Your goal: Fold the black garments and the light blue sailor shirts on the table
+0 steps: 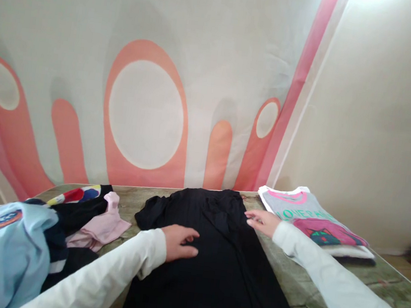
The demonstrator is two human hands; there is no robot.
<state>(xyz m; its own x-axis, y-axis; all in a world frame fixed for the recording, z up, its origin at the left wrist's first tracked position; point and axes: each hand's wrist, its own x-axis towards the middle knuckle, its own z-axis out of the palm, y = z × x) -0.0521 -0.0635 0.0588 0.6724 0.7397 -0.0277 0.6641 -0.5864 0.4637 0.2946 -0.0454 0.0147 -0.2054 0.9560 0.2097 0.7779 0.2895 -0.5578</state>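
One black garment [219, 270] lies lengthwise down the middle of a patterned tabletop [295, 295], its long axis running from the person's side to the far edge, where the cloth bunches in folds. The left hand [181, 243] hovers over or rests on its middle, contact hard to judge from here, the grip loose and empty, thumb apart from fingers. The right hand [261, 222], also unclosed and holding nothing, stands at the garment's far right edge; the cloth lies to its left, and the left hand is nearer the centre line. Beyond, a folded stack [317, 222] sits right; a light blue garment [2, 254] and a pink one [100, 231] lie heaped left.
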